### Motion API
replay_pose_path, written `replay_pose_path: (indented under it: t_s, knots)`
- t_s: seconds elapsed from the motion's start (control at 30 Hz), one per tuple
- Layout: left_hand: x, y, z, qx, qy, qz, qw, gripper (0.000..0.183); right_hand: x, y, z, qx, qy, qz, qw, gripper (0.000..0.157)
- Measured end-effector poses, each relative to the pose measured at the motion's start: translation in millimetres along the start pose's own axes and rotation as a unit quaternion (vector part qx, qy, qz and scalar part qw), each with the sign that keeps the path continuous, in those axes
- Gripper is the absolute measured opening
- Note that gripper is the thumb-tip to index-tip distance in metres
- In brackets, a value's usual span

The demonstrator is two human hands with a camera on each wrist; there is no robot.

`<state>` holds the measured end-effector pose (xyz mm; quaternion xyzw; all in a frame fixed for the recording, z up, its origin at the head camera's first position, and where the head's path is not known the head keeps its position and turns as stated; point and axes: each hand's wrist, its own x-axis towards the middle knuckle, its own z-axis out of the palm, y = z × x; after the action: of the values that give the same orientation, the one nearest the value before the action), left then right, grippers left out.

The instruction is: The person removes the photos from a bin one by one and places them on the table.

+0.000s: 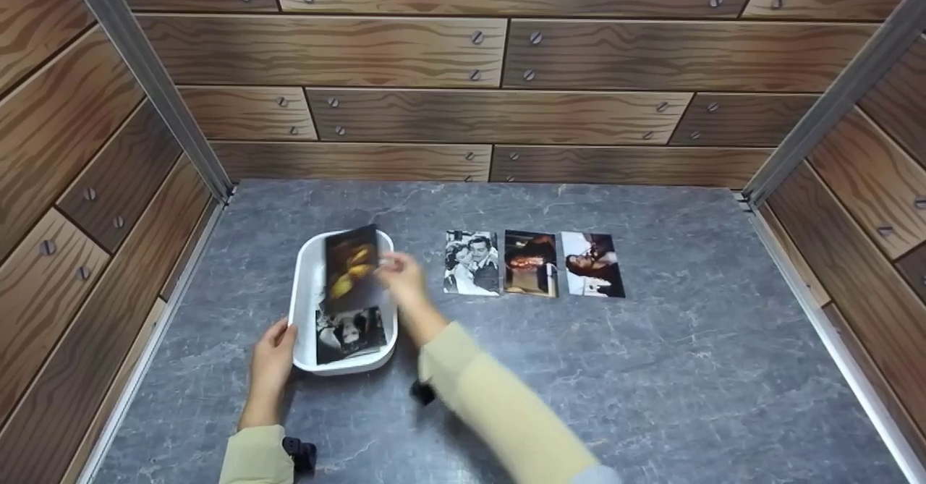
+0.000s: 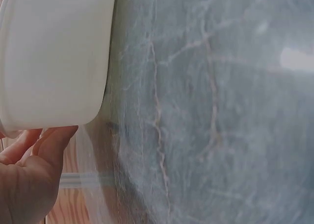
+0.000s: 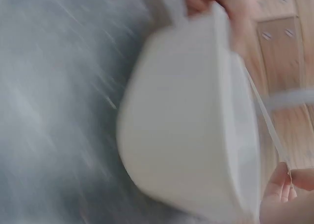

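Note:
A white plastic tub (image 1: 304, 292) stands on the grey marbled table. My left hand (image 1: 271, 361) grips its near-left side at the rim; the left wrist view shows the thumb (image 2: 61, 140) against the tub's outer wall (image 2: 54, 57). My right hand (image 1: 405, 281) pinches the right edge of a dark photo print (image 1: 351, 270) with a yellow subject, tilted over the tub. Edge-on in the right wrist view, the print (image 3: 267, 118) is a thin sheet between the fingers (image 3: 279, 185). Below it, a black-and-white photo print (image 1: 351, 336) lies in the tub on others.
To the tub's right, three photo prints lie in a row: a black-and-white couple (image 1: 472, 263), a dark orange-lit scene (image 1: 530, 263) and a long-haired figure (image 1: 595, 265). Wood-patterned panels (image 1: 405, 53) wall the table at the back and both sides.

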<state>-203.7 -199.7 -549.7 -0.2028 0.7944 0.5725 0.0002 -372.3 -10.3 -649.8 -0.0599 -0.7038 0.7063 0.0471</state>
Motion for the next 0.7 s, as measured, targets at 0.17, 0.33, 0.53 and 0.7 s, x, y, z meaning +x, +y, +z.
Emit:
replay_pose_path:
  t_s: [0.17,0.33,0.53,0.7]
  knots:
    - [0.2,-1.0,4.7,-0.012,-0.002,-0.002,0.9999,0.049,56.8,2.5,-105.4,-0.015,0.044,-0.059,0.997,0.020]
    - [4.1,-1.4,2.6,-0.027,-0.005,-0.006,0.9996,0.049,41.6,-69.4,-217.8,0.010,0.108,-0.002,0.994,0.029]
    - [3.2,1.8,0.0,-0.032,-0.006,-0.008,0.9994,0.050,-0.5,-139.7,-313.9,-0.014,0.214,0.104,0.971,0.039]
    - [2.7,-2.6,0.1,-0.034,0.003,0.009,0.9994,0.051,-10.1,-136.3,-389.2,0.075,0.263,0.137,0.952,0.023]
